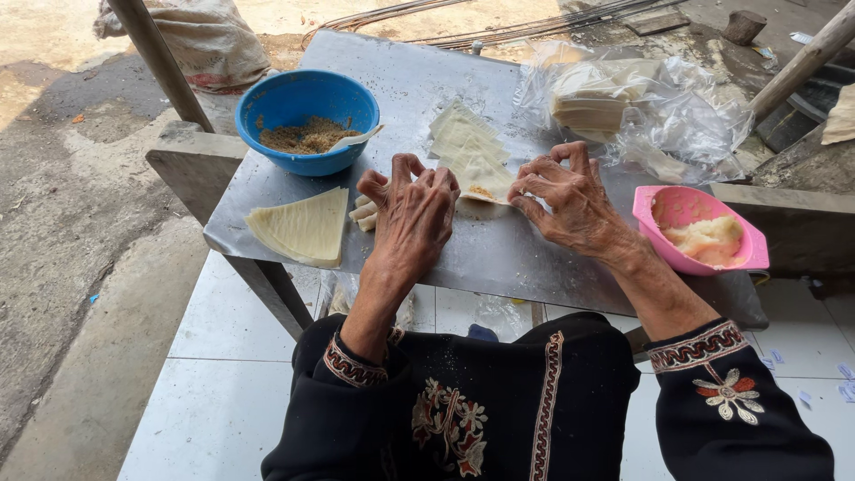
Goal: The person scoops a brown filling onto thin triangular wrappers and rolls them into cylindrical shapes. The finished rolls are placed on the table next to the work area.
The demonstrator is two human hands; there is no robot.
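- Two black sleeves with embroidered cuffs fill the bottom of the view, one for each arm.
- Left hand rests knuckles up on the metal table, fingers curled and pressed together over the near edge of a pastry wrapper; whether it pinches anything underneath I cannot tell.
- Right hand has thumb and fingertips pinching the right edge of that same filled wrapper, which lies between the two hands with a small dab of brown filling on it.
- Three or four rolled pieces lie just beside the left hand.
- One wedge-shaped stack of wrappers sits at the near left of the table.
- One loose fan of wrappers lies behind the hands.
- One blue bowl holds brown filling and one spoon.
- One pink bowl on the right holds pale paste.
- One clear plastic bag holds one more stack of wrappers.
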